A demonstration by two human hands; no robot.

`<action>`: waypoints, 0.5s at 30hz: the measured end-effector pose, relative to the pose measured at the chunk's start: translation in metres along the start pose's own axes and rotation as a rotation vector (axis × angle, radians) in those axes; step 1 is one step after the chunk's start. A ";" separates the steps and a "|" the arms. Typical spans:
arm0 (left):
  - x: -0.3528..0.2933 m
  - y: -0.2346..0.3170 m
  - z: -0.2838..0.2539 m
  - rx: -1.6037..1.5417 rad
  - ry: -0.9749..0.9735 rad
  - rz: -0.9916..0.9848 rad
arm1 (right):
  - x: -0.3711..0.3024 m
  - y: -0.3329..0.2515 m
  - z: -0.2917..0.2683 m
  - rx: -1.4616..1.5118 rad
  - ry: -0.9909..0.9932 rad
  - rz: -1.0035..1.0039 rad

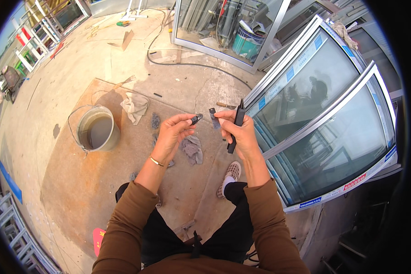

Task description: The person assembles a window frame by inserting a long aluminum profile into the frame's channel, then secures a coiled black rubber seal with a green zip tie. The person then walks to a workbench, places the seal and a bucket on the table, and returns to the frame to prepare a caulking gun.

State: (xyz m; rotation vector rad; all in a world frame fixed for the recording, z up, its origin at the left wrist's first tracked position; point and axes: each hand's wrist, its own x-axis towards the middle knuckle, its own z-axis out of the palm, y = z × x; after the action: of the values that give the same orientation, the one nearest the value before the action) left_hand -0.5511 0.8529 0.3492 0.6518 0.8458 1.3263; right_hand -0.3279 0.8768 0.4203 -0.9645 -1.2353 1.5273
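My left hand is closed in a pinch on a small black piece, too small to make out its kind. Across from it, my right hand grips a long, narrow black bar-shaped piece that stands nearly upright. A dark flat strip shows beside the right fingertips; whether they touch it I cannot tell. Both hands hang in front of me over the floor, apart from each other. To the right leans a silver-framed sliding window with blue and white film on its frame.
A bucket of murky water stands at the left on a brownish board. Rags lie near it and below my hands. A wooden-handled tool lies by the window. A cable crosses the floor before a glazed frame.
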 end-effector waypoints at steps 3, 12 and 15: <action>0.000 -0.001 0.000 -0.011 0.000 -0.008 | 0.001 0.001 0.006 -0.090 0.078 -0.034; -0.005 -0.011 0.019 0.211 -0.045 0.156 | 0.004 0.011 0.007 -0.247 0.125 -0.068; -0.009 -0.017 0.027 0.322 -0.043 0.285 | 0.005 0.023 0.014 -0.298 0.168 -0.110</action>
State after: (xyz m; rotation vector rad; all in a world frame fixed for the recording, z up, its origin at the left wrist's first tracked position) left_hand -0.5193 0.8435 0.3517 1.0820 0.9662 1.4360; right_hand -0.3467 0.8766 0.4006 -1.1711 -1.3932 1.1724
